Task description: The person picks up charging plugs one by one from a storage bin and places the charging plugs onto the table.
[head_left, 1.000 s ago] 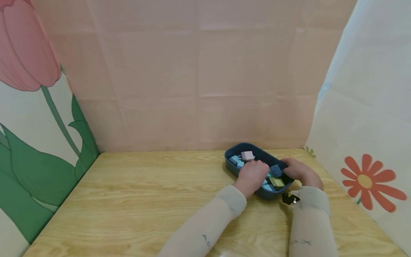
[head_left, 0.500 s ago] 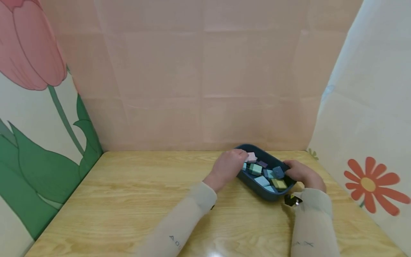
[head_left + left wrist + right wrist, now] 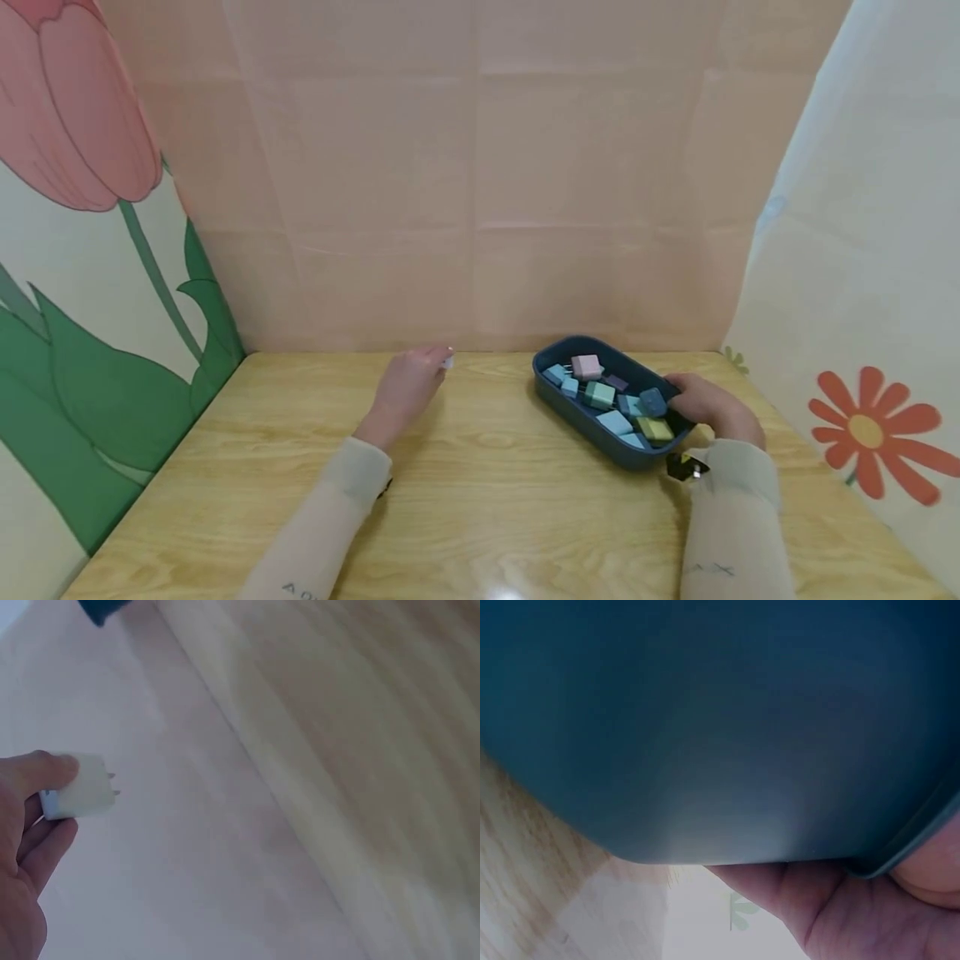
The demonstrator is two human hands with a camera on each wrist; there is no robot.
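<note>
White charging plug [image 3: 86,789] pinched in left grip [image 3: 405,390], right grip [image 3: 716,410] clasping navy tub [image 3: 581,427]: apparently unloading; next likely calls for gentle placing.

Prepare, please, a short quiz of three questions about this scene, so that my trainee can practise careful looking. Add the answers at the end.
1. Multiple choice: how does the left hand hold the white charger?
a) flat on its palm
b) pinched in its fingers
c) balanced on its back

2. Short answer: in the head view, what colour is the piece nearest to the right hand inside the dark blue box?

3. True or false: the left hand is inside the dark blue box.

Key: 1. b. 2. Blue. 3. False; it is apart from the box.
</note>
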